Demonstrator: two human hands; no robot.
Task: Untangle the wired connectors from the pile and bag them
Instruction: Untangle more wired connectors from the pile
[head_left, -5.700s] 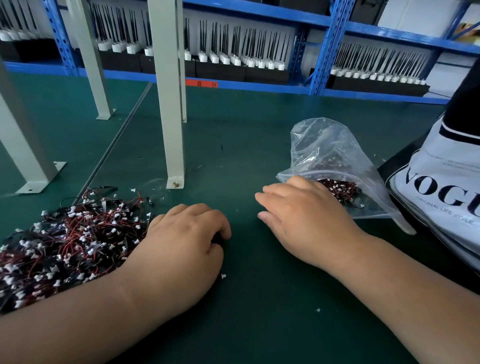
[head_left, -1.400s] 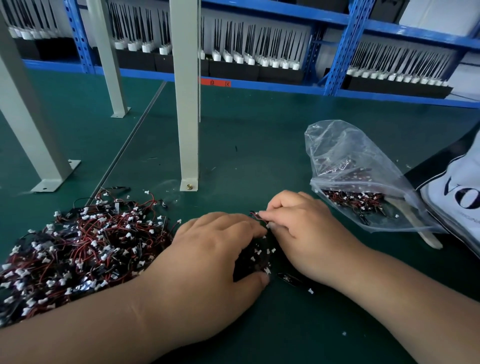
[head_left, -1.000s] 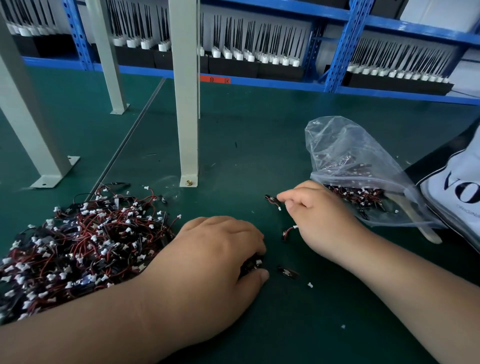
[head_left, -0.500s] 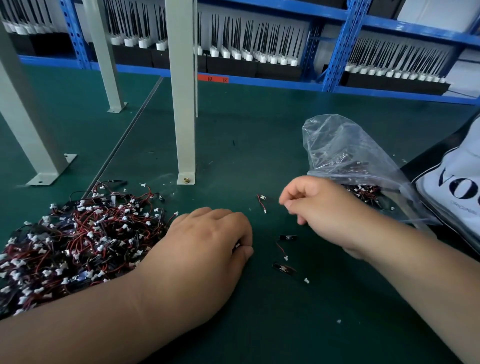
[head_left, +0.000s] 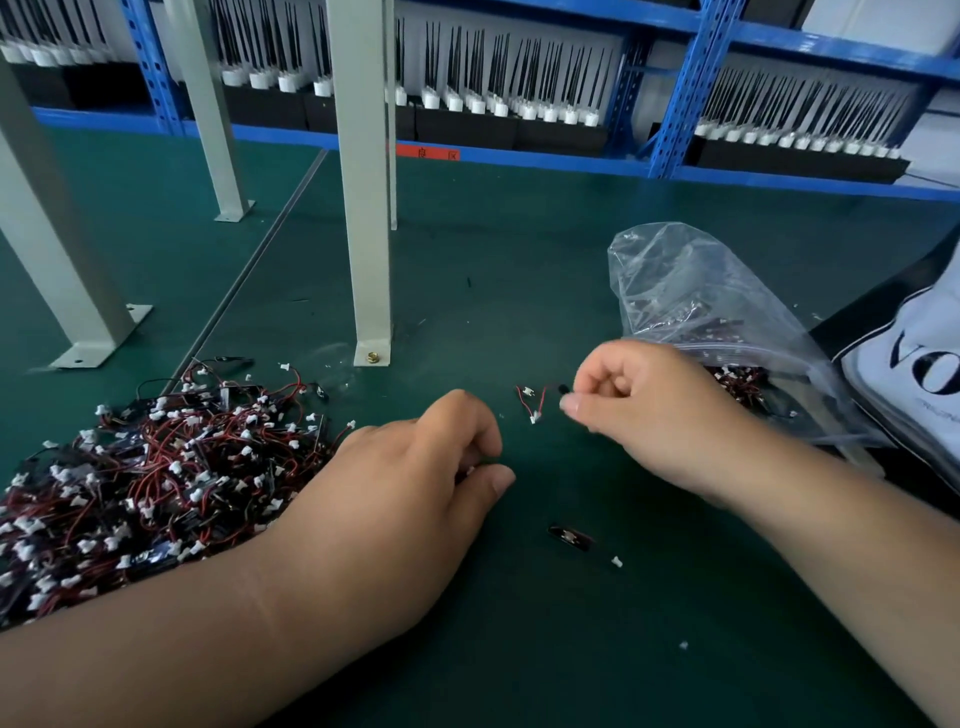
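Wired connector (head_left: 537, 402) dangling over table (head_left: 519, 649) ctr, btwn hands | R hand (head_left: 639, 410) fingers pinching its blk end | L hand (head_left: 415, 483) fingers curling beside pile (head_left: 156, 467), grip: can't tell | bag (head_left: 701, 291) lying behind R hand

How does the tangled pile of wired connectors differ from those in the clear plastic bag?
The pile of red-wired connectors lies bare on the green table; the bagged connectors sit inside the clear plastic bag. The pile is far larger than the bagged ones. Both have white plugs.
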